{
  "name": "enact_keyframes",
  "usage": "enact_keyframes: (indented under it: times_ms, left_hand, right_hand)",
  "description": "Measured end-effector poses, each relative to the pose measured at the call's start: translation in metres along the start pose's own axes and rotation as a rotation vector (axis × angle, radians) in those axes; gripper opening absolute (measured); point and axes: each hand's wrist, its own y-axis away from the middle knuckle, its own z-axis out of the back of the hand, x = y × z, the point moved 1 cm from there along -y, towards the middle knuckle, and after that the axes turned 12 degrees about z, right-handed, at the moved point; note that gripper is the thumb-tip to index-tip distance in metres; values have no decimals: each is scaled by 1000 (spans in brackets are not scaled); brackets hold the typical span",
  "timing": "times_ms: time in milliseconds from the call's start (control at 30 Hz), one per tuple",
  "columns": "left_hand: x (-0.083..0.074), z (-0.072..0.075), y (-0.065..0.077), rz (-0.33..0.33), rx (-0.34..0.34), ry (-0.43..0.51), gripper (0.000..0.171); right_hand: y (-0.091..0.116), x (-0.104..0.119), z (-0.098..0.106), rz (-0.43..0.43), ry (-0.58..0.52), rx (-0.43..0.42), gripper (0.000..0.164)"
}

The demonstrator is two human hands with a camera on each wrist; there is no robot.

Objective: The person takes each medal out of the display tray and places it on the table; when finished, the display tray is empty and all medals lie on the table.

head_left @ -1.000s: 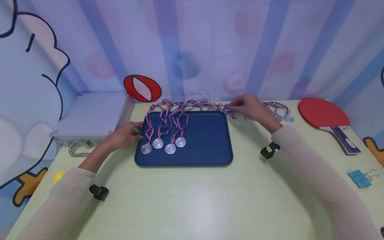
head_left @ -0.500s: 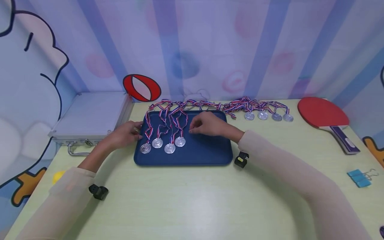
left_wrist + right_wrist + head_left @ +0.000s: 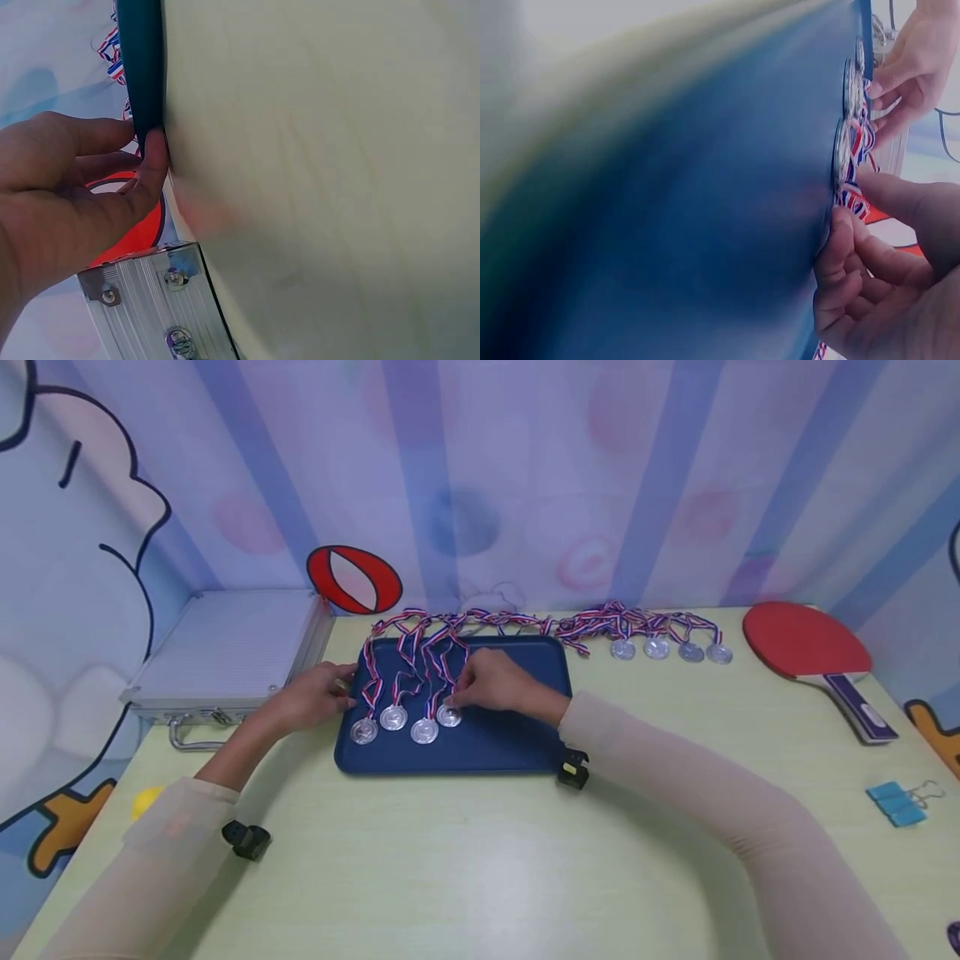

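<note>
Several silver medals with red, white and blue ribbons lie on the left half of a dark blue tray (image 3: 517,739). With thumb and fingertips my right hand (image 3: 498,681) pinches the rightmost of them, a medal (image 3: 449,717), at its ribbon end; in the right wrist view the striped ribbon (image 3: 853,201) shows between the digits. Beside it lie a second medal (image 3: 424,732) and, farther left, a third medal (image 3: 393,717). My left hand (image 3: 311,697) holds the tray's left rim; the left wrist view shows the thumb and fingers on either side of the tray edge (image 3: 142,67).
More medals (image 3: 656,647) with bunched ribbons lie at the back right. A red table tennis paddle (image 3: 810,643) and a blue binder clip (image 3: 897,803) are on the right. A silver case (image 3: 228,647) stands at left, near a yellow object (image 3: 146,802) partly behind the sleeve.
My right hand has moved left and toward me, from the ribbons behind the tray to the rightmost medal on it, which it now pinches. The left hand stays at the tray rim.
</note>
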Motion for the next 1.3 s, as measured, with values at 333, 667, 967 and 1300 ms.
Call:
enact_keyframes:
  times_ms: [333,667,967,1300]
  left_hand:
    - [-1,1,1,-19,-4,-14,59]
    - [-2,0,-1,-21,-15,-23,60]
    - [-2,3,2,-15,-16,-31,60]
    - [-1,0,2,-40,-23,-25,59]
  right_hand:
    - [-1,6,-5,6,35,-9,25]
    - [-3,-2,0,-8,-1,48,22]
    - [0,-7,40,-17,-62,-12,16]
    - [14,-23,86,-64,-286,-210,13]
